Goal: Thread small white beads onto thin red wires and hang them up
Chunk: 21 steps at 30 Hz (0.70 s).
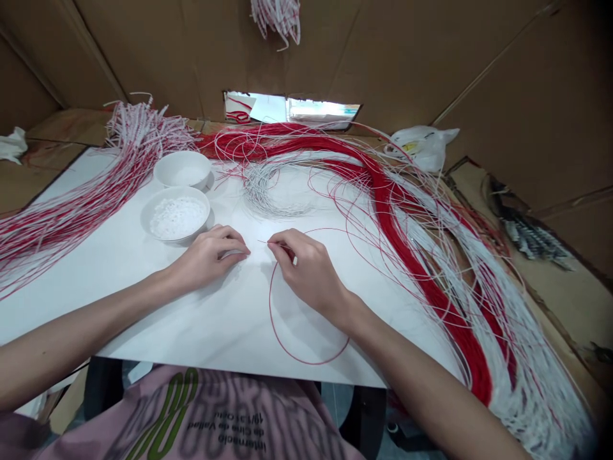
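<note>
My right hand [304,265] pinches a thin red cord [271,313] close to its end. A short tip of the cord pokes out leftward from the fingertips, and the rest loops down over the white tabletop [230,313] below my wrist. Just to the left, my left hand [213,255] rests on the table with thumb and fingers pressed together; anything between them is too small to make out. A gap separates the two hands. Beside my left hand stands a white bowl [176,217] full of small white pieces, with a second white bowl [182,169] behind it.
A thick bundle of red cords [383,204] and white cords [522,358] curves along the back and right. Red cords with white ends [143,134] lie at left. Coiled thin white strands [263,191] sit at the back, near a plastic bag [424,145]. Cardboard walls [407,57] enclose the table.
</note>
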Motion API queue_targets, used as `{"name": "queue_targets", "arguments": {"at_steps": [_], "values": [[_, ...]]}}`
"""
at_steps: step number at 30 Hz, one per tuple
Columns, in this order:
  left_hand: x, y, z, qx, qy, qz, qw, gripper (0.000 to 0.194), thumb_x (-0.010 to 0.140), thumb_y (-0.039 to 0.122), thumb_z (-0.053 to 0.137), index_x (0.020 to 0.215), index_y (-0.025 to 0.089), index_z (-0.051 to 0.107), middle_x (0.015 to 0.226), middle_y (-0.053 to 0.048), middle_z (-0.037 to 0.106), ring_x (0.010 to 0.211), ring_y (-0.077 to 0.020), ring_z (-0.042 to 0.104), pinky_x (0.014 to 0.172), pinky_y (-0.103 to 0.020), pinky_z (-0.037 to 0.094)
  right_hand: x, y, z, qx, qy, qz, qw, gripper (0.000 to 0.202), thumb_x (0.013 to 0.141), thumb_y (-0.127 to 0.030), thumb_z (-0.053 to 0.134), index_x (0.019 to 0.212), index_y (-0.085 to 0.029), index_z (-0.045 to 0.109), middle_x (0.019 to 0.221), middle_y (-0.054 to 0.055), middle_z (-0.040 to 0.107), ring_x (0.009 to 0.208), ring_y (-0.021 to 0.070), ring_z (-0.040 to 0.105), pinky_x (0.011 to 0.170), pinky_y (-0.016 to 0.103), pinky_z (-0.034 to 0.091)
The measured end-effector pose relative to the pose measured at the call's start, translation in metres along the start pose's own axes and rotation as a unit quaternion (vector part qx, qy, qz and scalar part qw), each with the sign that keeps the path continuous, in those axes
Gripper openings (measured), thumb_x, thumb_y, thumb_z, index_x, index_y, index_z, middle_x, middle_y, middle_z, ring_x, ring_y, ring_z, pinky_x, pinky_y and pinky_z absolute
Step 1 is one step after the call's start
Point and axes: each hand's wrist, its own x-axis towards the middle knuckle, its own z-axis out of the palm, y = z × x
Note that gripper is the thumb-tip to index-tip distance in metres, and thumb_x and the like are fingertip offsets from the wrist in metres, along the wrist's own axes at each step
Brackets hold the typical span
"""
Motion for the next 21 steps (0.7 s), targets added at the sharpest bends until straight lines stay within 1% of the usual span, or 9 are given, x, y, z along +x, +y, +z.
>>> {"name": "queue_targets", "arguments": {"at_steps": [6, 8, 9, 11, 13, 14, 17, 19, 21], "values": [[0.001, 0.004, 0.003, -0.009, 0.021, 0.015, 1.000, 0.018, 0.093, 0.021, 0.053, 0.089, 0.018, 0.070, 0.092, -0.005, 0.068, 0.087, -0.0178, 0.058, 0.081, -0.033, 0.046, -0.001, -0.005, 0.000, 0.004, 0.015, -0.006, 1.000, 0.011, 0.094, -0.015, 0.052, 0.087, -0.018, 0.060, 0.085, 0.004, 0.062, 0.070, 0.0128, 0.055, 0.066, 0.026, 0.045], [0.000, 0.008, 0.001, -0.040, 0.023, -0.010, 0.999, 0.017, 0.093, 0.021, 0.052, 0.089, 0.017, 0.068, 0.089, -0.004, 0.068, 0.085, -0.0173, 0.058, 0.080, -0.033, 0.046, -0.001, -0.006, 0.000, 0.006, 0.020, -0.017, 1.000, 0.010, 0.093, -0.016, 0.053, 0.087, -0.018, 0.061, 0.084, 0.003, 0.062, 0.069, 0.0123, 0.055, 0.066, 0.026, 0.045], [0.000, 0.010, 0.000, -0.076, 0.023, -0.038, 0.996, 0.016, 0.093, 0.022, 0.053, 0.090, 0.017, 0.067, 0.088, -0.004, 0.068, 0.083, -0.0169, 0.059, 0.078, -0.032, 0.047, -0.001, -0.006, -0.001, 0.009, 0.023, -0.024, 0.999, 0.010, 0.093, -0.016, 0.053, 0.087, -0.018, 0.061, 0.084, 0.003, 0.061, 0.070, 0.0121, 0.055, 0.067, 0.026, 0.046], [-0.001, 0.016, -0.003, -0.184, 0.023, -0.109, 0.976, 0.015, 0.091, 0.028, 0.057, 0.092, 0.017, 0.067, 0.088, -0.004, 0.070, 0.081, -0.0163, 0.062, 0.073, -0.029, 0.049, -0.001, -0.007, -0.002, 0.021, 0.027, -0.036, 0.999, 0.010, 0.094, -0.016, 0.053, 0.087, -0.018, 0.060, 0.084, 0.003, 0.061, 0.071, 0.0122, 0.056, 0.066, 0.025, 0.047], [-0.002, 0.022, -0.005, -0.300, 0.024, -0.166, 0.939, 0.017, 0.089, 0.032, 0.061, 0.092, 0.016, 0.067, 0.089, -0.005, 0.071, 0.082, -0.0163, 0.065, 0.071, -0.027, 0.051, -0.002, -0.009, -0.002, 0.041, 0.029, -0.052, 0.997, 0.010, 0.094, -0.017, 0.052, 0.087, -0.018, 0.060, 0.082, 0.004, 0.061, 0.071, 0.0124, 0.056, 0.063, 0.024, 0.047], [-0.002, 0.025, -0.006, -0.345, 0.025, -0.181, 0.921, 0.018, 0.087, 0.033, 0.063, 0.091, 0.016, 0.067, 0.089, -0.005, 0.071, 0.084, -0.0164, 0.066, 0.072, -0.026, 0.052, -0.002, -0.011, -0.003, 0.053, 0.029, -0.062, 0.996, 0.010, 0.094, -0.017, 0.052, 0.088, -0.018, 0.059, 0.082, 0.004, 0.061, 0.072, 0.0125, 0.056, 0.061, 0.024, 0.048], [-0.004, 0.031, -0.006, -0.418, 0.026, -0.192, 0.887, 0.016, 0.085, 0.032, 0.068, 0.089, 0.016, 0.067, 0.088, -0.005, 0.072, 0.086, -0.0156, 0.068, 0.078, -0.026, 0.053, -0.004, -0.016, -0.003, 0.091, 0.043, -0.091, 0.991, 0.009, 0.093, -0.015, 0.051, 0.091, -0.018, 0.058, 0.088, 0.005, 0.066, 0.079, 0.0137, 0.061, 0.059, 0.024, 0.051], [-0.006, 0.032, -0.005, -0.443, 0.031, -0.191, 0.876, 0.015, 0.084, 0.031, 0.069, 0.089, 0.017, 0.068, 0.089, -0.004, 0.073, 0.087, -0.0150, 0.069, 0.080, -0.026, 0.054, -0.006, -0.020, -0.003, 0.109, 0.054, -0.101, 0.987, 0.010, 0.092, -0.013, 0.050, 0.092, -0.019, 0.058, 0.092, 0.006, 0.068, 0.087, 0.0149, 0.065, 0.060, 0.024, 0.054], [-0.007, 0.031, -0.004, -0.459, 0.038, -0.188, 0.868, 0.015, 0.084, 0.031, 0.070, 0.089, 0.018, 0.068, 0.090, -0.004, 0.073, 0.088, -0.0152, 0.070, 0.081, -0.026, 0.054, -0.007, -0.023, -0.002, 0.127, 0.057, -0.103, 0.985, 0.010, 0.091, -0.012, 0.051, 0.091, -0.019, 0.058, 0.094, 0.006, 0.070, 0.091, 0.0153, 0.067, 0.062, 0.024, 0.056]]}}
